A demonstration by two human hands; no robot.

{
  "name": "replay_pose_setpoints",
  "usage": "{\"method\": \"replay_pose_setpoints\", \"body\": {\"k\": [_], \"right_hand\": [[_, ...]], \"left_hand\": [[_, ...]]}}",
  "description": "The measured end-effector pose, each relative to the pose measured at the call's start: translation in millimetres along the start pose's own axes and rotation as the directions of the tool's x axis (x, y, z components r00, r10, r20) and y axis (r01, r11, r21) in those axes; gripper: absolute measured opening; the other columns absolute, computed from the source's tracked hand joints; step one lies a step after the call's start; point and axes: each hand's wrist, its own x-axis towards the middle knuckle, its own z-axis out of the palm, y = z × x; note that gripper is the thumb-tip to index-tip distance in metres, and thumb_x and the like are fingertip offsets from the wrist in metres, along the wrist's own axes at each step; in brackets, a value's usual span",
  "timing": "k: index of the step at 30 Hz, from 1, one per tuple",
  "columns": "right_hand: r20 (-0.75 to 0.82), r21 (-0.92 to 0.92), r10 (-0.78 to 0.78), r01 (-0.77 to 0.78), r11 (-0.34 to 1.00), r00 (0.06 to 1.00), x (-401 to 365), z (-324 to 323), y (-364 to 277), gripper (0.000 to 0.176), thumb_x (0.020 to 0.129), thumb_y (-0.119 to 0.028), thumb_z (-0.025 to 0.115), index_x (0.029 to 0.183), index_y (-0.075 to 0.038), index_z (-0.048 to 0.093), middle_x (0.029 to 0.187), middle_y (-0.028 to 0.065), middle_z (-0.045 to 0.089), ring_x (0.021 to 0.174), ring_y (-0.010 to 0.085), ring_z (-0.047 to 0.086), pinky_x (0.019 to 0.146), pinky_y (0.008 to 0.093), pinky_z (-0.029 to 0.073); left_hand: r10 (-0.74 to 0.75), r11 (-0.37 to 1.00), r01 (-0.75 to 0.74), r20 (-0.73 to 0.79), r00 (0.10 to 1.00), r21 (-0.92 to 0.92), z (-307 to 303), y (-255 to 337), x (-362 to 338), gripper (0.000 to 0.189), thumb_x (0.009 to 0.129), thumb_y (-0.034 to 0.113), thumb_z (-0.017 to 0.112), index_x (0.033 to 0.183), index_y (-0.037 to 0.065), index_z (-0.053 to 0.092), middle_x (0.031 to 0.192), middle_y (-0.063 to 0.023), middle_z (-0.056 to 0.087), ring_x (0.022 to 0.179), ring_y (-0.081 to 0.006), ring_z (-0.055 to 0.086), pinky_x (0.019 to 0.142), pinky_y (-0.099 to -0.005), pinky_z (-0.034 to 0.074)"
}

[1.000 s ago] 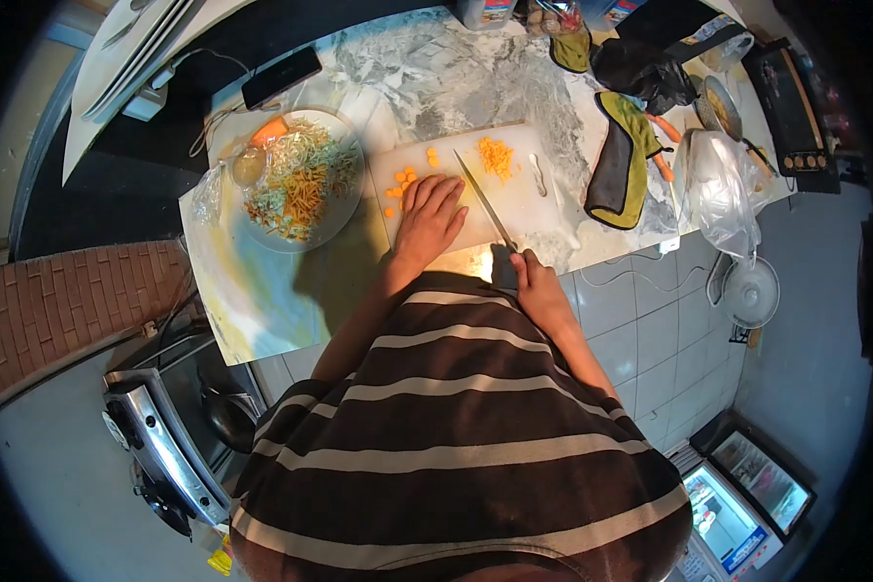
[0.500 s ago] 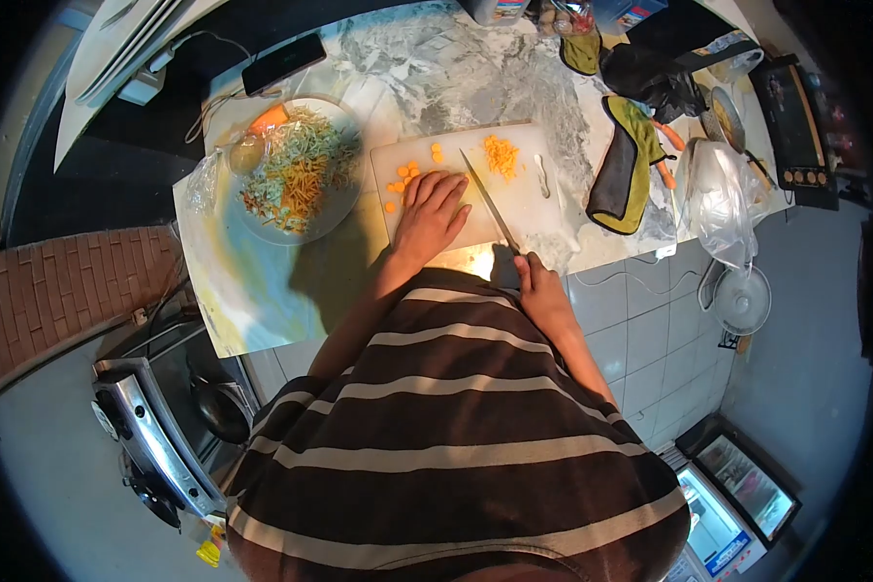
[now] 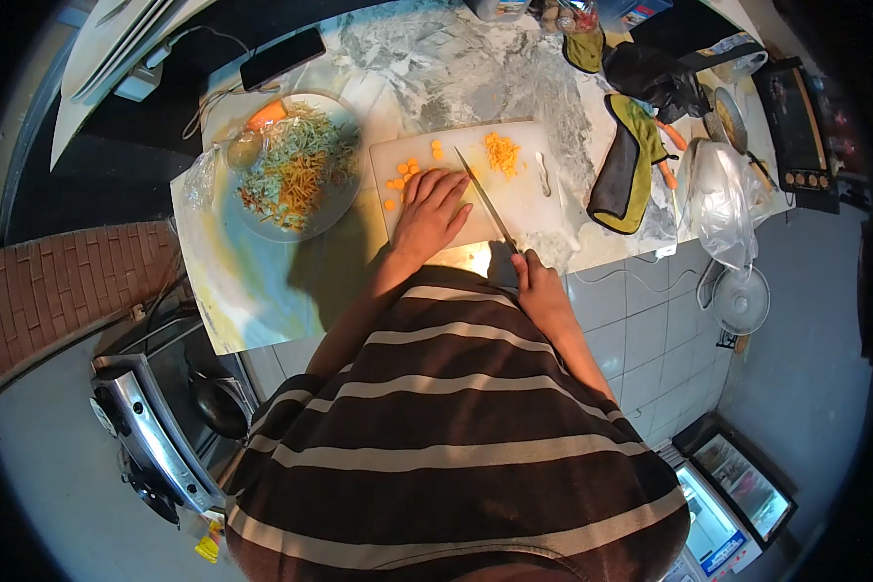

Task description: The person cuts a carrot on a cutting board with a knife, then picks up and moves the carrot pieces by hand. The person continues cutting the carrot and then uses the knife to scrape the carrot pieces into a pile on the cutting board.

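Note:
My right hand (image 3: 543, 291) is closed around the handle of a kitchen knife (image 3: 484, 197), whose blade slants across a white cutting board (image 3: 538, 218). The blade runs close along the fingertips of my left hand (image 3: 430, 215). That hand presses down on the board with its fingers bent and close together; what lies under the fingertips is hidden. Orange carrot slices (image 3: 404, 169) are scattered left of and above my left hand. Right of the blade sits a small pile of diced carrot (image 3: 501, 153). A small white-handled tool (image 3: 543, 176), perhaps a peeler, lies at the board's right.
A large plate (image 3: 344, 202) of shredded vegetables stands on the left of the marbled table (image 3: 427, 58). A phone (image 3: 282, 59) lies behind it. To the right are a green-black cloth (image 3: 622, 170), carrots (image 3: 668, 175) and a plastic bag (image 3: 720, 204). A stove (image 3: 155, 427) stands lower left.
The knife's tip has shifted slightly left and up, nearer the left fingertips. My left hand stays in nearly the same place on the board.

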Motion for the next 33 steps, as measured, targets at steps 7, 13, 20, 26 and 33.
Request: {"method": "replay_pose_setpoints", "body": {"k": [7,13,20,26,33], "right_hand": [[-0.012,-0.041,-0.016,0.016,0.999,1.000,1.6,9.0,5.1,0.033,0.104,-0.031,0.043,0.100,0.002,0.050,0.069,0.0343,0.060,0.071,0.0546,0.060,0.059,0.0610,0.047],[-0.012,-0.120,0.000,-0.001,0.993,1.000,1.2,13.4,-2.4,0.031,0.104,-0.029,0.044,0.100,0.002,0.046,0.066,0.0329,0.061,0.065,0.0529,0.062,0.055,0.0602,0.048],[0.004,-0.113,-0.004,0.005,0.994,1.000,2.4,9.4,-0.7,0.031,0.103,-0.029,0.044,0.099,0.002,0.045,0.065,0.0322,0.061,0.063,0.0521,0.062,0.054,0.0598,0.048],[0.093,-0.056,0.043,-0.038,0.998,0.995,7.1,-5.3,-7.7,0.032,0.103,-0.030,0.044,0.100,0.002,0.047,0.067,0.0329,0.061,0.067,0.0535,0.061,0.057,0.0609,0.048],[0.109,-0.042,0.089,-0.085,0.996,0.990,15.2,3.3,1.5,0.033,0.103,-0.032,0.044,0.102,0.001,0.048,0.073,0.0339,0.062,0.073,0.0544,0.061,0.062,0.0619,0.048]], "left_hand": [[-0.001,1.000,0.001,0.002,1.000,0.007,-1.7,0.8,0.5,0.042,0.088,0.022,0.066,0.125,0.004,0.060,0.130,-0.0060,0.058,0.124,-0.0259,0.047,0.110,-0.0431,0.031],[-0.007,1.000,0.007,0.003,1.000,0.005,-1.3,1.0,1.4,0.041,0.087,0.022,0.066,0.123,0.003,0.061,0.129,-0.0063,0.058,0.123,-0.0261,0.048,0.109,-0.0441,0.031],[-0.020,1.000,0.020,0.016,1.000,-0.008,-0.4,-0.9,3.0,0.042,0.086,0.022,0.067,0.123,0.003,0.061,0.127,-0.0064,0.059,0.123,-0.0258,0.048,0.109,-0.0445,0.032],[-0.028,0.999,0.029,0.041,0.999,-0.027,-0.6,-1.8,5.7,0.043,0.085,0.022,0.068,0.124,0.004,0.062,0.127,-0.0060,0.059,0.122,-0.0252,0.049,0.109,-0.0444,0.031],[-0.031,0.999,0.032,0.046,0.998,-0.033,0.7,-2.6,7.3,0.042,0.085,0.021,0.067,0.123,0.004,0.062,0.126,-0.0057,0.060,0.121,-0.0251,0.050,0.109,-0.0446,0.031]]}}
